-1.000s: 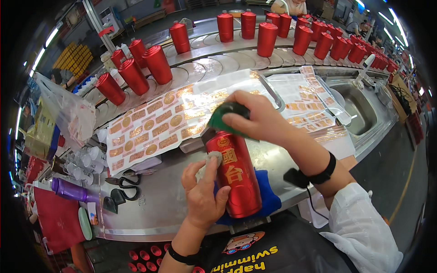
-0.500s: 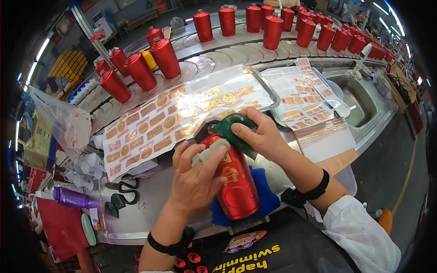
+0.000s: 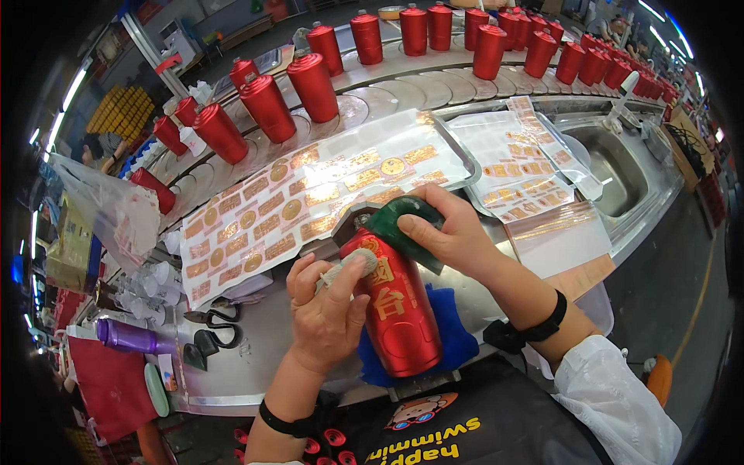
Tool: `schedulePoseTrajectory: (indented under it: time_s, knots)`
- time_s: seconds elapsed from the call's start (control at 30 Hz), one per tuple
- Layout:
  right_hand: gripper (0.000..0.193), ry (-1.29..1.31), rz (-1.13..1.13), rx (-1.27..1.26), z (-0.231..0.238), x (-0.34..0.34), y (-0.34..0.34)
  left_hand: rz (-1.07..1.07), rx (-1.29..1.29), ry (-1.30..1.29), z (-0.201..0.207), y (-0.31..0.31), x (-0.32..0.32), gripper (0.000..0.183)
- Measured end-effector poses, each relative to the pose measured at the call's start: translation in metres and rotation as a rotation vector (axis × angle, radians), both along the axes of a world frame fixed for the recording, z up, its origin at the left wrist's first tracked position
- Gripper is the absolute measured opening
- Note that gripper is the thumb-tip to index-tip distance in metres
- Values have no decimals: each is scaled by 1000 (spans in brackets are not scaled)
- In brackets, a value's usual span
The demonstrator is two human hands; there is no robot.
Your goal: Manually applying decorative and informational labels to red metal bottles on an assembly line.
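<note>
A shiny red bottle (image 3: pixel 399 325) with gold lettering lies tilted before me, its base toward me on a blue cloth (image 3: pixel 453 333). My right hand (image 3: pixel 442 229) grips a dark green, smooth flat scraper (image 3: pixel 407 227), which lies over the bottle's shoulder and hides part of it. At the bottle's left side, my left hand (image 3: pixel 329 310) is closed on a pale grey cloth pad (image 3: pixel 350 266) near its fingertips. The pad is by the upper end of the lettering. Just beyond lies a large sheet of gold stickers (image 3: pixel 310 198).
Red bottles (image 3: pixel 312 87) stand along a curved conveyor (image 3: pixel 372 101) at the back. A smaller sticker sheet (image 3: pixel 515 167) lies right, before a metal sink (image 3: pixel 620 170). Scissors (image 3: pixel 225 329), a purple bottle (image 3: pixel 124 335) and clear cups (image 3: pixel 159 283) sit at the left. Other people are farther back.
My left hand has drawn back slightly toward the left and down, uncovering more of the gold lettering. The scraper stays at the bottle's shoulder. Conveyor bottles have shifted.
</note>
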State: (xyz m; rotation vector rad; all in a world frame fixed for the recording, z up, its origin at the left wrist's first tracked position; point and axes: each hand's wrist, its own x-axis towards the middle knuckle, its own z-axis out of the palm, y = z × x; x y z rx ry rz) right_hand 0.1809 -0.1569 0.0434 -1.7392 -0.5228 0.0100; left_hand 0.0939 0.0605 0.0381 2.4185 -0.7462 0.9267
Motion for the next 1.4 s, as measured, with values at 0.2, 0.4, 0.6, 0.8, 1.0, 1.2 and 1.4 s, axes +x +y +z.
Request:
schedulePoseTrajectory:
  time_s: [0.2,0.4,0.6,0.8,1.0,1.2,1.4]
  knots:
    - [29,-30,13,-65,11,-4,-24,-3,-121,67,-7,6,0,43]
    - [38,-239,-23,-20,11,-4,-18,56,-449,292,-2,-12,12,40]
    - [39,-69,14,-66,24,-11,-24,6,-554,380,4,-10,20,29]
    - [36,-13,76,-57,29,-1,-27,44,-270,404,28,-16,34,17]
    - [33,-165,85,-60,29,5,-23,-1,-178,369,36,-20,41,17]
    - [32,-134,120,-77,31,6,-24,-8,-61,309,42,-21,46,17]
    - [30,-159,114,-71,35,10,-19,-20,-94,312,39,-18,46,14]
